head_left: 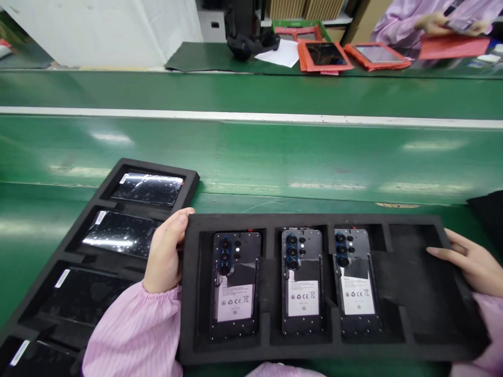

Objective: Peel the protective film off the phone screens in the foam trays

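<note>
Between my two hands is a black foam tray (298, 353). My left hand (165, 254) grips its left end, and my right hand (473, 262) grips the right end with the thumb over the rim. Three opened phones lie in its compartments, backs up, showing camera lenses and white battery labels: a left phone (236, 285), a middle phone (302, 283) and a right phone (357, 283). The rightmost compartment holds no phone. Partly behind my left hand and sleeve, a second foam tray (113, 170) holds several phones with glossy screens up, such as a far phone (147, 188).
Beyond the green bench (251, 157) runs a white strip (251, 116). On the far ledge lie a black headset-like object (247, 44), a white paper (279, 53) and orange-wrapped panels (326, 56). At the upper right, a co-worker's hands (436, 23) hold a small device.
</note>
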A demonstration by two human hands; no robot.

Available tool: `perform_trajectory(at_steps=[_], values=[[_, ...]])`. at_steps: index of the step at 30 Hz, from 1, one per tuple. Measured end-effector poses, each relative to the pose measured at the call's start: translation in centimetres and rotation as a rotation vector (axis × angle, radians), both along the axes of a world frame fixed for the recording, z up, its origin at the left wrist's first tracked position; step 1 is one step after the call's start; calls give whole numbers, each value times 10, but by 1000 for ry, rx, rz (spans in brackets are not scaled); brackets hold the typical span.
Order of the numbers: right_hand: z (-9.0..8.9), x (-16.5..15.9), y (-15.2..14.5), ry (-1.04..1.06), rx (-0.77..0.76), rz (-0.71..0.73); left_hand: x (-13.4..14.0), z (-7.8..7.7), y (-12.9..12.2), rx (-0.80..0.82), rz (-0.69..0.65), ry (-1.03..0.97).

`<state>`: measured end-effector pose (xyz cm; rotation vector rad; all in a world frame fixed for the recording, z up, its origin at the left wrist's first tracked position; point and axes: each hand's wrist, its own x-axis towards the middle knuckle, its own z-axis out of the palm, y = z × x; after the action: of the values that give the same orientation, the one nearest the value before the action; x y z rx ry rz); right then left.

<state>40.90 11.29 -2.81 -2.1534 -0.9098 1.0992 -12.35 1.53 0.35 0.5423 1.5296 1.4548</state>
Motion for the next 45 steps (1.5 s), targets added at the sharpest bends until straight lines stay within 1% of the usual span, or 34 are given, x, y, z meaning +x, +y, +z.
perform_trajectory(at_steps=[11,21,31,38,45], values=[[2,-4,0,-7,-7,26,1,1,2,-21,14,5],[7,-11,0,-3,-3,20,-2,1,3,-76,2,13],[9,-11,0,-3,1,21,1,1,5,-81,19,19],[4,-6,2,-5,-7,43,2,-1,8,-31,0,-12],[5,-5,2,5,-4,43,3,-3,9,0,-2,-51]])
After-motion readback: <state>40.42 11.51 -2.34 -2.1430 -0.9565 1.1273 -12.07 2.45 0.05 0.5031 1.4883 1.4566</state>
